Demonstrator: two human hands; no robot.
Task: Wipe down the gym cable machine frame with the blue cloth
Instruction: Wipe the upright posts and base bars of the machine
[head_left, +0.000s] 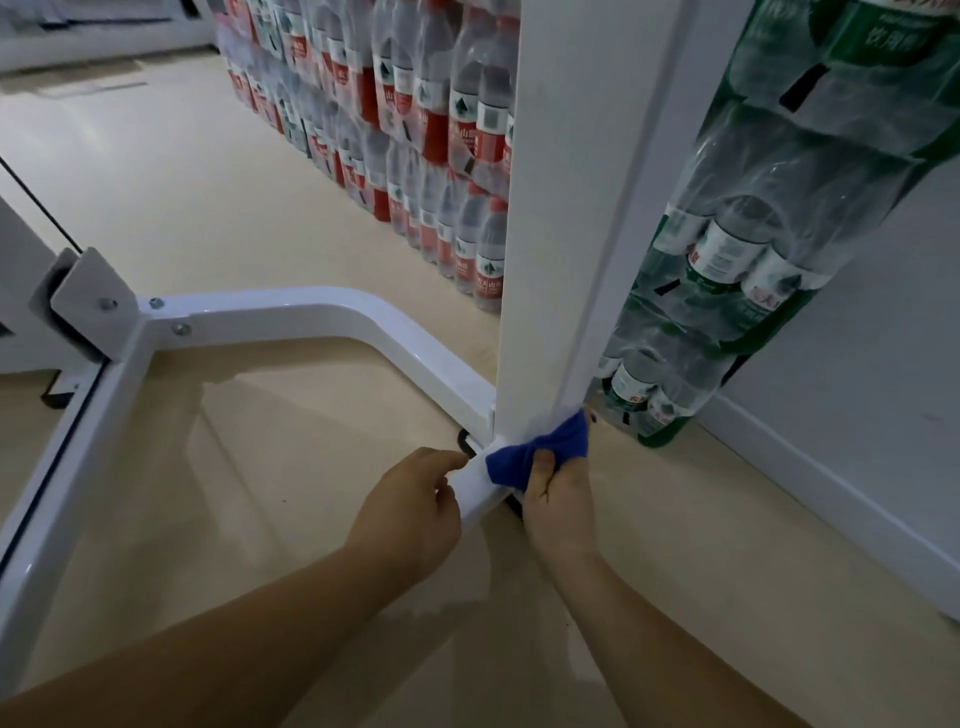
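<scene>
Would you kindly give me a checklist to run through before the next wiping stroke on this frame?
1. Grip of the right hand on the blue cloth: ok, fingers curled round it.
2. Cloth against the frame: ok, pressed at the foot of the upright post.
3. Steadying by the left hand: ok, it touches the short foot bar.
4. Room right of the post: not ok, the green water bottle pack stands close by.
5. Wiping of the curved base bar: cannot tell whether done.

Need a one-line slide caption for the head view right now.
Right hand grips the blue cloth against the foot of the white frame upright; left hand sits beside the short base rail.
</scene>
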